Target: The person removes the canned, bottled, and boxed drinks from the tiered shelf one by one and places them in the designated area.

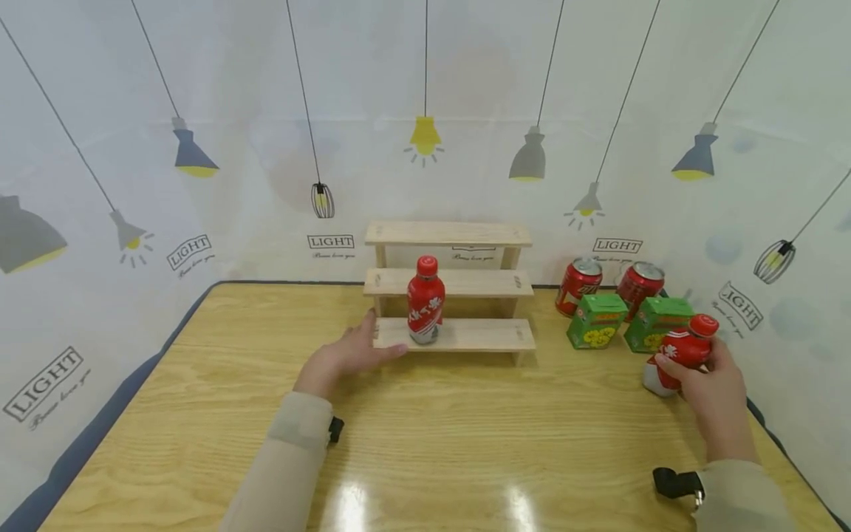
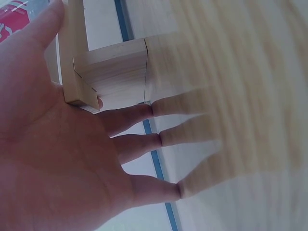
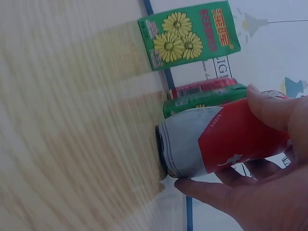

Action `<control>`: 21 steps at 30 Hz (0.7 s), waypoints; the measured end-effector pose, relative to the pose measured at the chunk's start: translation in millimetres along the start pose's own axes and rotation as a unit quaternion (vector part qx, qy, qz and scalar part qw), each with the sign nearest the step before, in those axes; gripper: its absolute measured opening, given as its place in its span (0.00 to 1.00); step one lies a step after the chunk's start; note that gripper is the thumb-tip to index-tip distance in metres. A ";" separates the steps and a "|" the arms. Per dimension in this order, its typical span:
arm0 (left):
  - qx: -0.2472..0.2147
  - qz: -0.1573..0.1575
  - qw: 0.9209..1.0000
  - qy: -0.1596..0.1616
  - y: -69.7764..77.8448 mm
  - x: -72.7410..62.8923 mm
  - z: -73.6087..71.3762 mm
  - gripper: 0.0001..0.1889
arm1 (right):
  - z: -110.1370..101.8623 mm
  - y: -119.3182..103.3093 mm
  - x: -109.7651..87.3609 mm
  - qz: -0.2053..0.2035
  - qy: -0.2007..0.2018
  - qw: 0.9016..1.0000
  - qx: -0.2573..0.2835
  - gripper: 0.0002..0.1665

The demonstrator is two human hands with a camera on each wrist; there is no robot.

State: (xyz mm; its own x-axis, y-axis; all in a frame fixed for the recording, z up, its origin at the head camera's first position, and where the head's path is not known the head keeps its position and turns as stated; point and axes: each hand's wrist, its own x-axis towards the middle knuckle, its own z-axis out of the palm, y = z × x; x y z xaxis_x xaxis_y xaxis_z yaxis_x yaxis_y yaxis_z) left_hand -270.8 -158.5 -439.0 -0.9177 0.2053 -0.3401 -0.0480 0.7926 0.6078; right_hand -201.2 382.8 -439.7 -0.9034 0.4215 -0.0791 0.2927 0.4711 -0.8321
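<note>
A small three-step wooden shelf stands at the back of the table. On its lowest step, left of centre, a red bottle stands upright. My left hand is at the left end of that step, thumb along the front edge; in the left wrist view its fingers stretch straight down beside the shelf leg to the tabletop. At the right, my right hand grips a second red bottle, tilted, thumb on one side and fingers round the other. Its base shows close over the table in the right wrist view.
Two green drink boxes with yellow flowers stand at the right: a left box and a right box, the latter just behind the held bottle. Behind them stand two red cans, left can and right can. A printed cloth hangs behind the table.
</note>
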 end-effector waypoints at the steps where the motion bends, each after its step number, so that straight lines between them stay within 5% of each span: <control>1: 0.000 0.000 1.000 0.000 -0.7 0.4 0.4 0.67 | -2.6 1.4 1.5 0.005 -0.003 1.000 0.003 0.55; 14: 0.003 -0.006 1.000 0.001 -1.7 2.6 0.9 0.67 | -19.3 3.2 8.9 0.009 -0.033 0.999 -0.002 0.61; 21: 0.001 -0.003 1.000 0.003 -3.0 2.9 0.0 0.68 | -30.0 -35.1 -3.4 -0.003 -0.001 1.000 -0.012 0.64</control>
State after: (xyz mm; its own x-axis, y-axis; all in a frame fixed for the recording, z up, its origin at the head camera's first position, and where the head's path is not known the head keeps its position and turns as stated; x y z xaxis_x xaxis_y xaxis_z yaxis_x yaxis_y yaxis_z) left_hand -273.3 -160.2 -441.8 -0.9200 0.1962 -0.3393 -0.0535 0.7948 0.6046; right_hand -199.0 388.0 -393.7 -0.9055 0.4176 -0.0749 0.2948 0.4923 -0.8190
